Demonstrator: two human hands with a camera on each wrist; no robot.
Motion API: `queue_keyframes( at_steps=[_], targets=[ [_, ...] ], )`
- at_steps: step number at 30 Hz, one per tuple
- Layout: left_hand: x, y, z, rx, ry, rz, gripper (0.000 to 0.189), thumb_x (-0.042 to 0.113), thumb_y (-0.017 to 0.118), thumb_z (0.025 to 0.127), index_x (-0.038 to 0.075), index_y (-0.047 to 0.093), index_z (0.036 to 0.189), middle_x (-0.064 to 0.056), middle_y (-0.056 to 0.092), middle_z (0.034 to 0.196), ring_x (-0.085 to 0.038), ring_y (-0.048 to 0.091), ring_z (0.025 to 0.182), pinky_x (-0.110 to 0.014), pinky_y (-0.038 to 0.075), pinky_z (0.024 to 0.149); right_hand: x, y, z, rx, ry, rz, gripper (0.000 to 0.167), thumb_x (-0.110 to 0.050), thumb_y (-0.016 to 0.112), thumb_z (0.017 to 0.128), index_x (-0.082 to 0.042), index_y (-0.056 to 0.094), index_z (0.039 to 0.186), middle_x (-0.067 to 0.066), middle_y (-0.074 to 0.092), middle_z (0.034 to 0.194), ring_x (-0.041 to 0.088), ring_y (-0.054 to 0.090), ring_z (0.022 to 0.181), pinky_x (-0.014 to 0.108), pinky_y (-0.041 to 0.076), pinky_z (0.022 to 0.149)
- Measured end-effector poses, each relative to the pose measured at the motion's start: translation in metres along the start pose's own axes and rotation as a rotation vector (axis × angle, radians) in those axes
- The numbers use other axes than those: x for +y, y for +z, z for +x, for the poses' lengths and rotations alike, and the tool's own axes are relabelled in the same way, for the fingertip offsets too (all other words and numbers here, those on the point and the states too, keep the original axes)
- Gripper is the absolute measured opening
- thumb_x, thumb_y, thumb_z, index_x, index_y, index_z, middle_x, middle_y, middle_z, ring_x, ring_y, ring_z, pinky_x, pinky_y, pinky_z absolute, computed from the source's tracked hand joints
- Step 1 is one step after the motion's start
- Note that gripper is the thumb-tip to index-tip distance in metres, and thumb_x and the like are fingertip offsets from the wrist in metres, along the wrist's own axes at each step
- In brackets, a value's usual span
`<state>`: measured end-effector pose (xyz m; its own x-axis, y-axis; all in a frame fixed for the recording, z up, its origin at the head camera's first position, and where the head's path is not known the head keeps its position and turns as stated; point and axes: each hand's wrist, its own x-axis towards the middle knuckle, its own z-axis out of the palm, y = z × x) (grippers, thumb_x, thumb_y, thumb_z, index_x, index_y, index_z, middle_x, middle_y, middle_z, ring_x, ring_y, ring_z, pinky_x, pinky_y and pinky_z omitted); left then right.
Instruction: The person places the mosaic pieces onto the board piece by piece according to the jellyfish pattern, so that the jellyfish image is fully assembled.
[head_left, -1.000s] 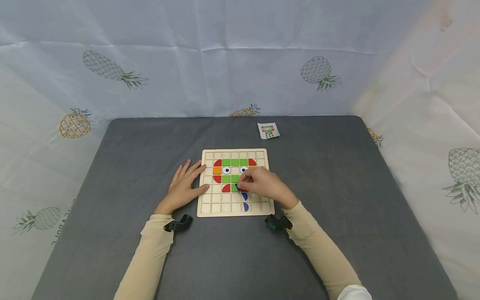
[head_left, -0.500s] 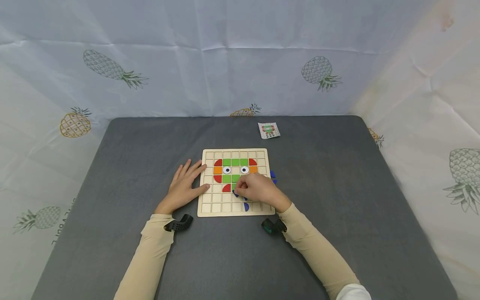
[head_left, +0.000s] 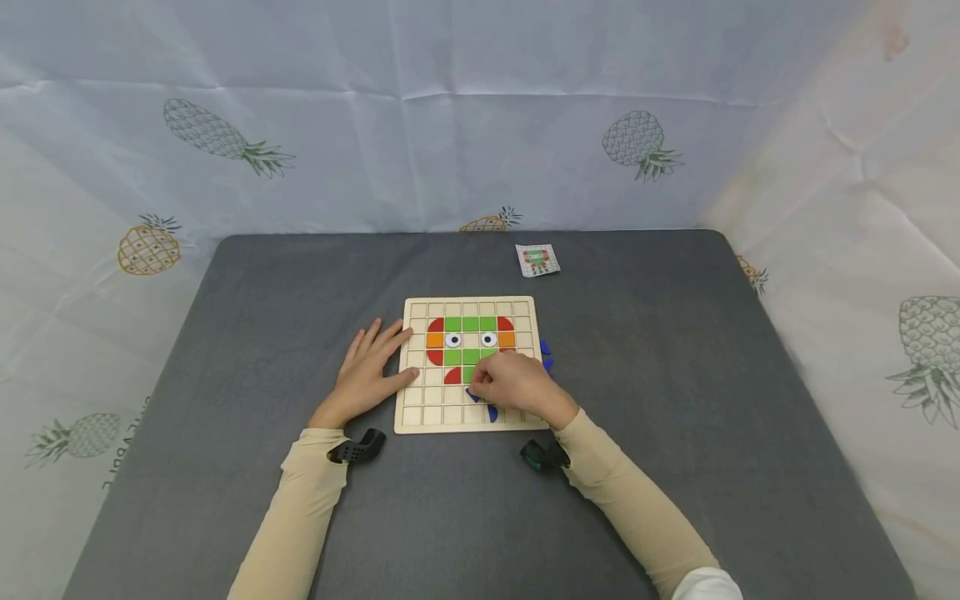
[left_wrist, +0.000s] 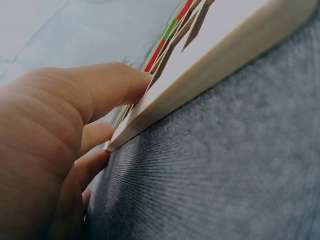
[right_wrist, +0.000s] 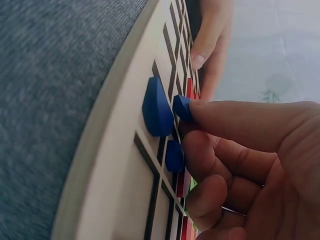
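Note:
A square wooden grid board [head_left: 420,417] lies on the table, with red, green and orange tiles and two eye tiles forming a figure. My left hand [head_left: 367,379] rests along its left edge, fingers spread and thumb on the rim. My right hand [head_left: 517,383] reaches over the lower half of the grid. Between thumb and index finger it pinches a blue quarter-round piece [right_wrist: 181,107], low at the board's surface. Beside those fingers in the right wrist view are another blue piece [right_wrist: 157,110] and a smaller-looking blue one [right_wrist: 174,156]. My right hand hides some cells.
Blue pieces [head_left: 545,347] lie just past the board's right edge on the dark grey table [head_left: 675,350]. A small picture card [head_left: 537,260] with a similar coloured figure lies behind the board. A pineapple-print cloth [head_left: 420,125] hangs behind the table.
My right hand has moved slightly toward me and left, taking the blue piece from beside the green tile to a lower row. My left hand has stayed put.

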<state>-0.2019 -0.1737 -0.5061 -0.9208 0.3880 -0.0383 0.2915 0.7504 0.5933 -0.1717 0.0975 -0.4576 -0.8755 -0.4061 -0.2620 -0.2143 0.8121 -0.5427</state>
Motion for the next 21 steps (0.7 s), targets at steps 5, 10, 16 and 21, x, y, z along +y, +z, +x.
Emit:
queue_keyframes(
  at_steps=[5, 10, 16, 21],
  targets=[
    [-0.0005, 0.0004, 0.0001, 0.000, 0.002, 0.000, 0.077, 0.042, 0.069, 0.093, 0.018, 0.036, 0.159, -0.007, 0.025, 0.169, -0.033, 0.002, 0.160, -0.053, -0.004, 0.130, -0.0022, 0.0010, -0.0011, 0.001, 0.017, -0.018, 0.016, -0.028, 0.069, 0.096, -0.022, 0.076, 0.083, -0.011, 0.065, 0.068, 0.009, 0.056, 0.058, 0.026, 0.042, 0.052],
    [-0.0011, 0.0003, 0.0002, -0.002, -0.001, 0.000, 0.077, 0.042, 0.069, 0.094, 0.018, 0.036, 0.159, -0.007, 0.025, 0.170, -0.033, 0.002, 0.160, -0.053, -0.005, 0.129, -0.0049, 0.0005, -0.0019, -0.008, 0.017, -0.039, 0.018, -0.028, 0.069, 0.096, -0.022, 0.075, 0.080, -0.011, 0.063, 0.065, 0.009, 0.055, 0.057, 0.025, 0.041, 0.050],
    [-0.0014, 0.0006, 0.0009, -0.002, -0.003, 0.002, 0.077, 0.041, 0.069, 0.094, 0.019, 0.036, 0.159, -0.007, 0.025, 0.170, -0.033, 0.002, 0.161, -0.053, -0.005, 0.130, -0.0064, -0.0018, -0.0040, -0.014, 0.020, -0.056, 0.014, -0.032, 0.072, 0.094, -0.023, 0.074, 0.084, -0.010, 0.062, 0.066, 0.010, 0.055, 0.059, 0.027, 0.041, 0.052],
    [-0.0005, 0.0001, 0.0013, -0.003, 0.000, 0.003, 0.077, 0.041, 0.069, 0.094, 0.018, 0.036, 0.159, -0.007, 0.025, 0.169, -0.033, 0.002, 0.160, -0.054, -0.005, 0.129, -0.0068, 0.0001, -0.0048, 0.011, 0.023, -0.086, 0.021, -0.036, 0.073, 0.093, -0.025, 0.070, 0.075, -0.009, 0.060, 0.064, 0.011, 0.053, 0.057, 0.028, 0.040, 0.050]
  ],
)
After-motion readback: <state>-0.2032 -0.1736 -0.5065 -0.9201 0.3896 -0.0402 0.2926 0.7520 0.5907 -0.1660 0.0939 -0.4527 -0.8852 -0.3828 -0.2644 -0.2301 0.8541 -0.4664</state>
